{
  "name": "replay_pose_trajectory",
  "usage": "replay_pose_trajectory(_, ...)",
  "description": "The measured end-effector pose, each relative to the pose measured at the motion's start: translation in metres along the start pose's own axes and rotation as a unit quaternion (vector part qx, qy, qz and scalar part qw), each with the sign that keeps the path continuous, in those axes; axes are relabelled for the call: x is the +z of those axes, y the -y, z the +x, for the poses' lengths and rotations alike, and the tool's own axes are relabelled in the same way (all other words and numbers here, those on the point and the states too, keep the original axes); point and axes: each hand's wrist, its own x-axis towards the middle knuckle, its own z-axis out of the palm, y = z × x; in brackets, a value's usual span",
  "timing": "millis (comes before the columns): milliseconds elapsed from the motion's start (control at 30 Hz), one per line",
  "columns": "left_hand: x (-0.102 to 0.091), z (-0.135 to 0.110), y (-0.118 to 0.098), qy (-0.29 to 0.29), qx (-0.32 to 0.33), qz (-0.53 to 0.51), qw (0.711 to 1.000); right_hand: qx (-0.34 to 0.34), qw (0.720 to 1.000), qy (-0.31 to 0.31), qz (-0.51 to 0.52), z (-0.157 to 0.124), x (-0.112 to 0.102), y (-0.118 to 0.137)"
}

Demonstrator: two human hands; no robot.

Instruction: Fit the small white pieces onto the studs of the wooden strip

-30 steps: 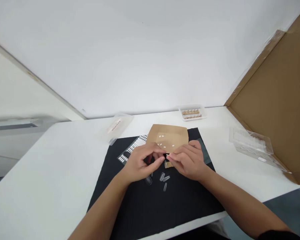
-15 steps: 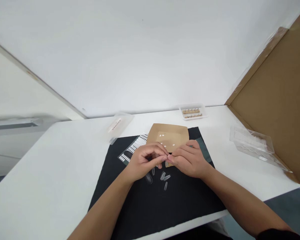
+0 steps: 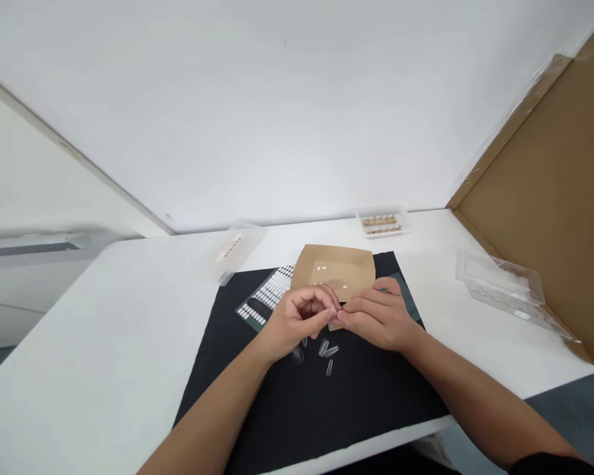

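Observation:
My left hand [image 3: 297,323] and my right hand [image 3: 383,318] meet over the black mat [image 3: 341,422], fingertips pressed together in a pinch. Whatever lies between the fingertips is too small and covered to make out. Just below them, several clear nail tips [image 3: 329,367] are scattered on the mat. A sheet of white oval stickers [image 3: 272,290] lies behind my left hand, with a dark round-ended strip [image 3: 259,307] across it. Partly hidden by my hands is a small yellowish item [image 3: 332,326]. Beyond stands a brown paper tray [image 3: 304,264] with a few white ovals inside.
At the back of the white table [image 3: 103,330] is a shallow clear box [image 3: 383,222] holding wooden strips with small metal pieces. A frosted packet [image 3: 240,247] lies back left. To the right, a clear plastic case [image 3: 505,284] sits beside a cardboard panel [image 3: 549,198].
My left hand has shifted slightly to the right and turned a little, uncovering more of the sticker sheet. Both hands keep their fingertips together; the view has moved slightly.

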Motion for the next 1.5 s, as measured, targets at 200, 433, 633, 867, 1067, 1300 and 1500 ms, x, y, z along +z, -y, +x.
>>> replay_pose_trajectory(200,0.000,-0.001,0.009,-0.010,-0.016,-0.022,1.000,0.021,0.999,-0.031,0.020,0.003,0.000,0.002)
replay_pose_trajectory(433,0.001,-0.003,0.008,-0.013,-0.048,-0.010,0.999,0.080,0.996,-0.019,0.037,-0.002,0.004,0.002)
replay_pose_trajectory(633,0.002,-0.002,0.012,-0.015,-0.049,-0.056,0.997,0.101,0.993,-0.025,0.058,-0.005,0.005,0.002)
replay_pose_trajectory(867,0.002,0.000,0.012,-0.016,-0.048,-0.046,0.998,0.080,0.993,-0.047,0.073,-0.001,0.004,-0.003)
replay_pose_trajectory(1067,0.002,-0.001,0.016,-0.030,-0.020,0.047,0.998,0.055,0.994,-0.028,0.088,0.000,-0.002,-0.015)
replay_pose_trajectory(1300,-0.002,-0.005,0.016,-0.011,0.164,0.330,0.930,0.074,0.976,0.121,0.165,-0.012,-0.018,-0.051)
replay_pose_trajectory(1500,-0.001,-0.006,0.016,0.048,0.247,0.430,0.867,0.115,0.952,0.191,0.211,-0.018,-0.020,-0.059)
